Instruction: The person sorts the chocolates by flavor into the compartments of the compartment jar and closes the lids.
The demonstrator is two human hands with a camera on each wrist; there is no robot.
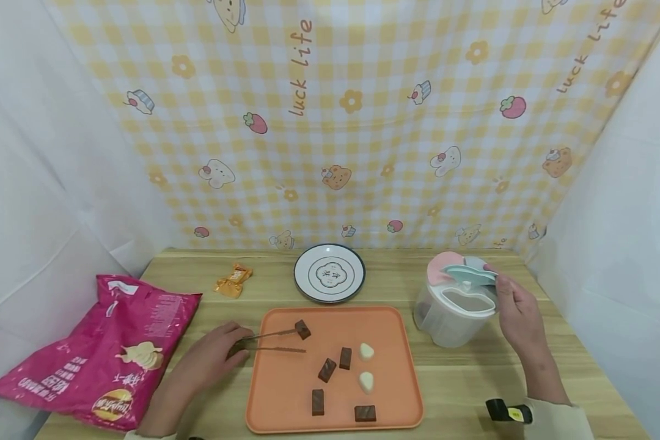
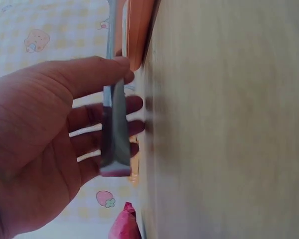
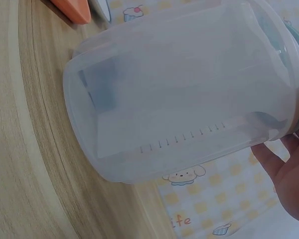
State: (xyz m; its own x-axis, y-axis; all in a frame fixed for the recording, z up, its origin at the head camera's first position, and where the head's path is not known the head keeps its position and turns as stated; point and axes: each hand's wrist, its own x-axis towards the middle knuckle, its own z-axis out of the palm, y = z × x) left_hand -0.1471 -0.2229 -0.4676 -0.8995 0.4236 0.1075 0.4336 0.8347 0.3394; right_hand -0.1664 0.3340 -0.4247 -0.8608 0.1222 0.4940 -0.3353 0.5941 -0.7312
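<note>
Fingers (image 2: pixel 134 103) of our left hand (image 1: pixel 206 360) grip parted tongs (image 2: pixel 117 144), which we should centre around the uppermost chocolate (image 1: pixel 302 330), lower middle, while our right hand (image 1: pixel 519 311) pinches the green lid (image 1: pixel 467 275) of the container (image 1: pixel 451 327), lower right.

Downward head view, close wrist views (same tray (image 1: pixel 286 385))

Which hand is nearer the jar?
Right. The right hand is at the raised lid of the jar; the left hand, holding tongs, is across the tray from it.
</note>
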